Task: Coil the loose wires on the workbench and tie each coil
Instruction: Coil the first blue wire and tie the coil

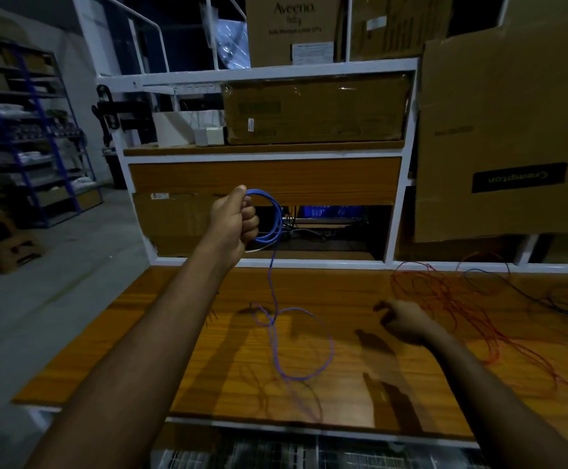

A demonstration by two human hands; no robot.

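Fingers (250, 220) of left hand (231, 221) curl tight round blue wire coil (270, 214), held above table's far edge | blue wire's loose tail (304, 343) loops on wooden table (208, 384) mid-surface | right hand (407, 321) blurred, fingers loosely bent, holding nothing | red wires (451, 299) tangled toward far right corner
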